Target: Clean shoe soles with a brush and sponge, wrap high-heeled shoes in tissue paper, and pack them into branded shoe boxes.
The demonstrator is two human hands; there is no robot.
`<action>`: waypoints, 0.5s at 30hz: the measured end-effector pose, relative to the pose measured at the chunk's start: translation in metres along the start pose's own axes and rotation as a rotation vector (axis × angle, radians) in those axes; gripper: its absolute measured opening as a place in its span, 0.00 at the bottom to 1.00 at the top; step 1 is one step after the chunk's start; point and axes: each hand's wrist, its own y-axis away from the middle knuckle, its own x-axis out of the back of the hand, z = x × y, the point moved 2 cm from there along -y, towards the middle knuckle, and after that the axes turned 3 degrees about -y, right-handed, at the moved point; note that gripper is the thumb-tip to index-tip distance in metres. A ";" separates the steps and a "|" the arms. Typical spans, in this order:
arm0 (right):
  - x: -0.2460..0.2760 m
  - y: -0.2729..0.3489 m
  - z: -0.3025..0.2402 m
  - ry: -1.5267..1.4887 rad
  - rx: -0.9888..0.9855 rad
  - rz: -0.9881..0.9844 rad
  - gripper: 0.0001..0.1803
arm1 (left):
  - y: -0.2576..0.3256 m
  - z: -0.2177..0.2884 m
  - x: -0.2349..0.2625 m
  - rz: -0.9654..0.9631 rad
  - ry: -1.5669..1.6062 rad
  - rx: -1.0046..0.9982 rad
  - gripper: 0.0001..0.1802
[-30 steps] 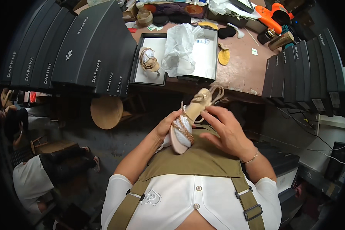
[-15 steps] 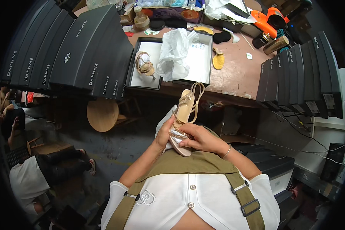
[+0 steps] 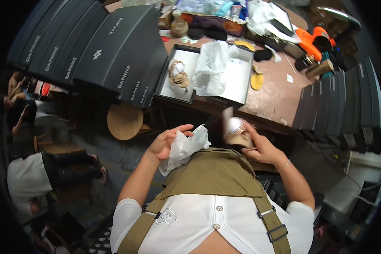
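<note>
Behind, a cluttered brown worktable [image 3: 279, 101] holds an open shoebox [image 3: 173, 91]. Below its near edge, in open space over the lap, the right hand [image 3: 258, 146] grips a strappy sandal [image 3: 236, 133], long axis pointing up toward the table. The left hand [image 3: 165, 144] clutches white tissue paper [image 3: 184, 148].

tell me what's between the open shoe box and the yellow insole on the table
In the head view, crumpled white tissue paper lies in the open shoe box, toward the yellow insole.

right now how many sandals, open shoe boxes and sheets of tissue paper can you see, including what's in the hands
sandals: 2 (one in the right hand at, one in the left open box)
open shoe boxes: 2 ()
tissue paper sheets: 2 (left hand holds one, one over the boxes)
total: 6
</note>
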 end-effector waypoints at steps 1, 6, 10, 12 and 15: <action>-0.003 0.012 0.014 -0.246 -0.170 0.055 0.49 | 0.009 0.008 0.005 0.127 -0.010 -0.046 0.30; 0.001 0.003 0.003 -0.807 -0.166 0.182 0.53 | -0.019 0.085 -0.031 0.404 -0.263 -0.558 0.17; 0.030 -0.001 -0.072 -1.102 -0.017 0.049 0.57 | -0.061 0.130 -0.102 0.654 -1.044 -1.190 0.09; 0.032 0.002 -0.099 -1.218 0.005 -0.062 0.57 | -0.084 0.132 -0.108 0.679 -1.190 -1.276 0.08; 0.021 -0.008 -0.111 -1.072 -0.108 -0.197 0.49 | -0.097 0.114 -0.120 0.681 -1.083 -1.227 0.10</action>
